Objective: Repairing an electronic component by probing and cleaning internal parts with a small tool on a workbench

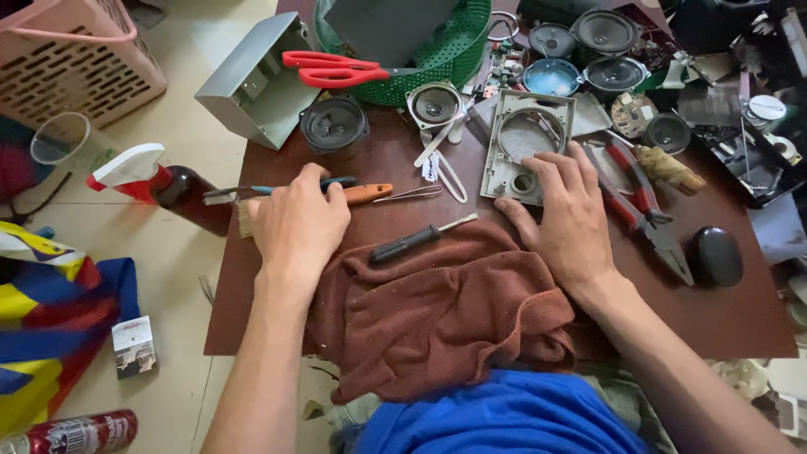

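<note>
Table (740, 324) first — a low brown board crowded with loose speaker cones, with a rust-brown cloth (437, 311) bunched at your edge. Your right hand (567, 214) lies spread and flat on the grey speaker housing (525, 143), pressing its lower corner against the board. Your left hand (294, 223) curls loosely over the orange-handled tool (366, 193) and the blue-handled one (290, 187) — touching, though I cannot tell if it grips either. Black-handled screwdriver (412, 242) rests on the cloth between your hands. Red pliers (639, 202) sit just beside your right wrist; a careless sweep could knock them, and the screwdriver looks ready to roll off that fold.
</note>
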